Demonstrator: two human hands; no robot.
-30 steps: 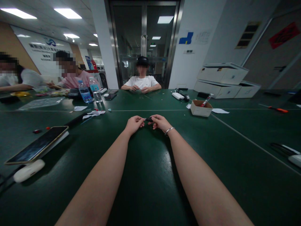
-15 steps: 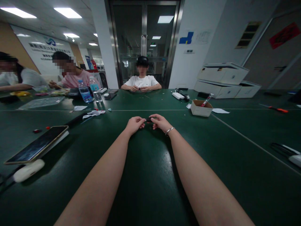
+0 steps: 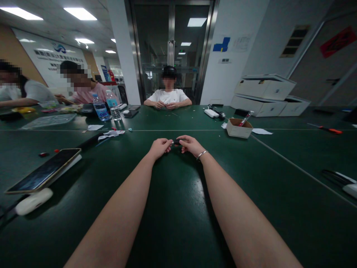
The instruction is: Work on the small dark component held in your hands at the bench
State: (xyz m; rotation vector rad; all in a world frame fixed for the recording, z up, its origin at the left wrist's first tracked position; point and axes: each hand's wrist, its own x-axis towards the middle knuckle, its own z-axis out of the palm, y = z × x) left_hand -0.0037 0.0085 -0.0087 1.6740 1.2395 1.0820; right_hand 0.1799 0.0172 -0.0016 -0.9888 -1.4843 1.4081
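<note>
Both arms reach forward over the green table [image 3: 173, 208]. Between my hands is a small black cylindrical piece [image 3: 176, 142] with a silvery bit at its left end; its exact kind is too small to make out. My left hand [image 3: 160, 148] pinches that left end between thumb and fingers. From the other side, my right hand [image 3: 192, 146], with a silver bracelet [image 3: 202, 155] at the wrist, grips the black body. Fingertips cover part of the piece, which is held roughly level just above or at the tabletop; I cannot tell which.
To the left lie a phone [image 3: 44, 171], a white rounded device [image 3: 34, 202] and scraps of paper [image 3: 111, 134]. Two water bottles [image 3: 100, 108] stand behind them. A small open box [image 3: 239, 128] sits at right, a screwdriver [image 3: 330, 129] farther off. Across sits a person [image 3: 169, 97].
A silvery section now shows between my left fingertips and the black part, where it looked dark before. My hands have stayed almost in the same place.
</note>
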